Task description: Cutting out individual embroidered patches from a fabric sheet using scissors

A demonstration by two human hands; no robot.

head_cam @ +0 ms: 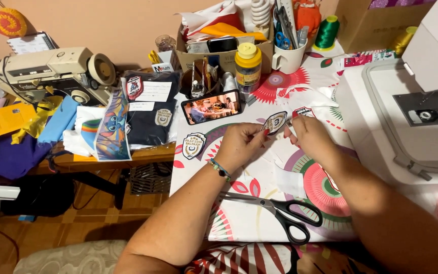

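Cluttered sewing corner against a peach wall; work surface is a table [239, 223] under a white cloth printed with red and green fan shapes. From the head view I see both hands raised just over the cloth, mid-frame. Left hand [242, 144] pinches a shield-shaped embroidered patch [274, 122] by its lower left edge, fingers closed on it; beaded bracelet [219, 169] on that wrist. Right hand [307, 134] is closed at the patch's right edge, thumb and fingers pinching there; can't tell whether it grips the patch itself or the backing scrap beside it. Patch sits between the two hands, face up toward the camera, off the cloth. A second shield patch [193, 145] lies flat on the cloth to the left of the left hand, apart from it. Black-handled scissors [280, 209] lie on the cloth near me, blades pointing left, untouched. Behind the hands: a phone [211, 107] propped on its side with a picture on screen, a yellow-lidded jar [248, 66], a white mug [287, 56] stuffed with tools, a green thread cone [326, 31]. White embroidery machine [406, 116] at right, beige sewing machine [46, 73] at left with fabric piles [36, 137] in front of it.
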